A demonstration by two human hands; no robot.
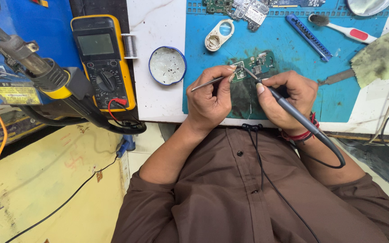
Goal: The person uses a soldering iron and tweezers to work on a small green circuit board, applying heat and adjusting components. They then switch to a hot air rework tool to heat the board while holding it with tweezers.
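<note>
Head view: a small green circuit board (253, 67) is seen lying on the blue work mat (289, 49) at the near edge of the desk (156, 27), with both hands gathered over it. The left hand (210, 96) is closed on a pair of slim metal tweezers (208, 83), whose points are brought to the left part of the board. The right hand (289, 94) is wrapped around a soldering iron (293, 112), held like a pen, its tip set down just beside the tweezer points. Judged from this, a soldering step on a tiny part is in hand. The next move calls for a steady tip and a firm tweezer hold. A yellow multimeter (102, 58) and a round tin (167, 65) are seen to the left.
</note>
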